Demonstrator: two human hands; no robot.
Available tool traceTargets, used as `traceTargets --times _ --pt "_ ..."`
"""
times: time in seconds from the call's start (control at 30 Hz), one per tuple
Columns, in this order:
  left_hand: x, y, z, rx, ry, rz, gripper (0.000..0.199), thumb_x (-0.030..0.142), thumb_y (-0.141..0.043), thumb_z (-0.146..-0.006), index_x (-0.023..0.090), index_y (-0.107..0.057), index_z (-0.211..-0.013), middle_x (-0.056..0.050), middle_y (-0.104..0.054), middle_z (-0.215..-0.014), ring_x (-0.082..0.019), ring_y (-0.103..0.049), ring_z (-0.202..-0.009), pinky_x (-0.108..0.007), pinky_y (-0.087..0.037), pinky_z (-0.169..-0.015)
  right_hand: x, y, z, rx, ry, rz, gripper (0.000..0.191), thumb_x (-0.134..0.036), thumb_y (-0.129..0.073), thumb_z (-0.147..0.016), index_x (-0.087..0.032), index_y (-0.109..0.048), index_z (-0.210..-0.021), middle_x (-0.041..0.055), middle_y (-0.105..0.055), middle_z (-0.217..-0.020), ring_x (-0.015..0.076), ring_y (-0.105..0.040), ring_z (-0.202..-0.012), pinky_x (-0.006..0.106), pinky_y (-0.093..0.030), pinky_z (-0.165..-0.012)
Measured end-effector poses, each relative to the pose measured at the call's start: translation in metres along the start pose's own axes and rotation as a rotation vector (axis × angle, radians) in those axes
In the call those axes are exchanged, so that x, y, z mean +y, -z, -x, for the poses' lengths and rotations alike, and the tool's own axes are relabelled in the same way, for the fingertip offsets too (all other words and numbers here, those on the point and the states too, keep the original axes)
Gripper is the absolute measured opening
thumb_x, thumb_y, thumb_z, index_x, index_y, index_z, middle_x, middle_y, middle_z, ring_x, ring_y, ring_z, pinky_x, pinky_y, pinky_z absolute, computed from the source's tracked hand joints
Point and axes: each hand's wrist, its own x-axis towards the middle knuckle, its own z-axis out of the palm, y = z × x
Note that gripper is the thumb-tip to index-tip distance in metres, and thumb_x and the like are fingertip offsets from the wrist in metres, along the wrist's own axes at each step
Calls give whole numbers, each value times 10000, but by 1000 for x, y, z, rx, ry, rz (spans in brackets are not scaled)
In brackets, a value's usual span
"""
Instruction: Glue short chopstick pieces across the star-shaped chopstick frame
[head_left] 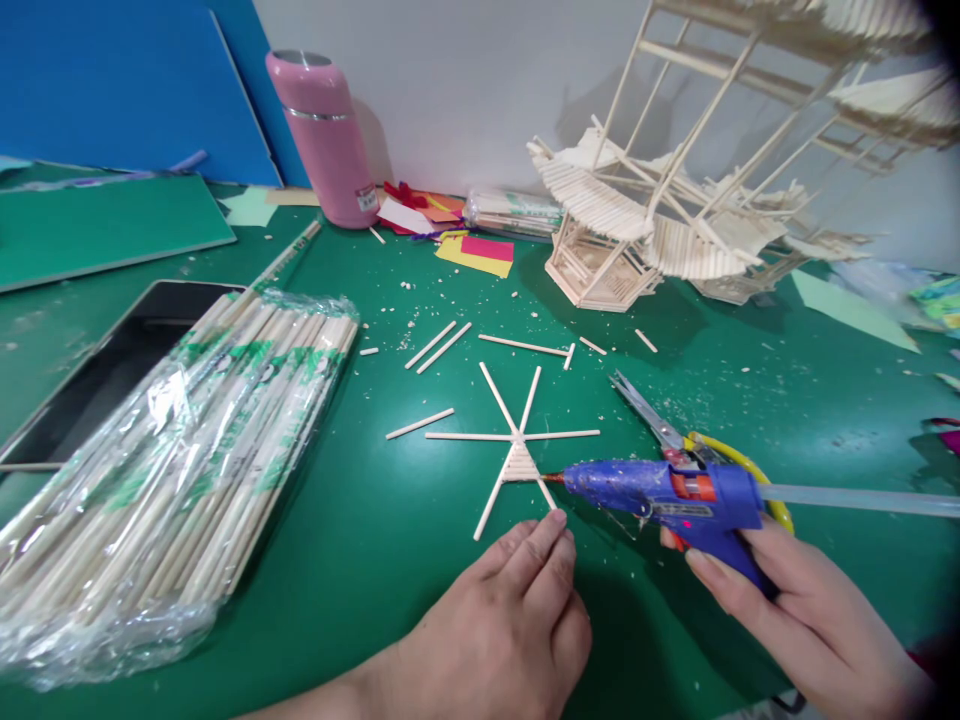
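Note:
A six-spoked star of thin wooden sticks (551, 435) lies flat on the green table. Short stick pieces (520, 464) fill its lower wedge, between two spokes. My left hand (502, 610) has its fingers together, pinching the outer end of the lower right spoke. In my right hand (810, 610) is a blue hot glue gun (622, 486), gripped by its handle, with a clear glue stick (855, 497) out of its back. The gun's nozzle touches or nearly touches that same spoke. Scissors (649, 412) with yellow handles lie behind the gun, partly hidden by it.
Loose cut sticks (444, 348) and crumbs lie beyond the star. Bagged wooden sticks (172, 440) rest partly over a dark tablet (97, 370) at left. A pink flask (326, 140), coloured paper (476, 256) and a stick-built pavilion model (600, 270) stand along the wall.

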Motion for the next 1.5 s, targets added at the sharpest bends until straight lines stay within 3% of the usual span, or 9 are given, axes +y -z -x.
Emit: traceTargets --times 0.43,0.77,0.97,1.13,1.33,1.5 --pt "-1 -2 -1 8 23 -2 227 190 -382 -858 109 -588 -908 -147 -601 -1112 -300 -487 -1118 -393 -474 -877 7 -3 5 16 20 -40 262 -323 -530 -796 -232 -604 -1031 37 -688 -870 181 -663 -717 230 -557 -609" --pt "0 0 -1 -2 5 8 225 180 -382 -848 107 -588 -901 -157 -603 -1106 -314 -480 -1119 -414 -468 -880 2 -4 -1 -20 16 -28 364 -325 -490 -825 -242 -494 -1179 39 -657 -932 169 -639 -747 227 -542 -641" --pt "-1 -4 -1 7 15 1 213 180 -393 -845 107 -588 -891 -158 -601 -1110 -309 -485 -1115 -405 -470 -880 -4 -4 -3 -40 -44 -108 390 -337 -454 -841 -240 -452 -1220 22 -646 -798 149 -609 -630 211 -535 -551" --pt "-1 -4 -1 0 10 1 223 189 -383 -852 110 -586 -902 -154 -596 -1119 -310 -479 -1122 -407 -470 -880 2 -3 2 -12 -16 -94 398 -330 -486 -823 -243 -480 -1211 26 -665 -788 155 -632 -627 199 -537 -525" --pt "-1 -1 0 -4 6 -2 233 198 -376 -861 119 -589 -908 -135 -611 -1101 -300 -492 -1112 -396 -480 -870 8 -4 7 -32 -57 -97 406 -355 -511 -800 -232 -520 -1187 54 -678 -912 186 -656 -722 241 -556 -605" --pt "-2 -1 -2 -1 11 -14 240 199 -369 -865 117 -591 -905 -135 -612 -1099 -298 -497 -1108 -392 -486 -861 4 -3 5 -31 -83 -98 391 -363 -506 -800 -230 -543 -1167 42 -687 -825 176 -653 -664 223 -553 -552"
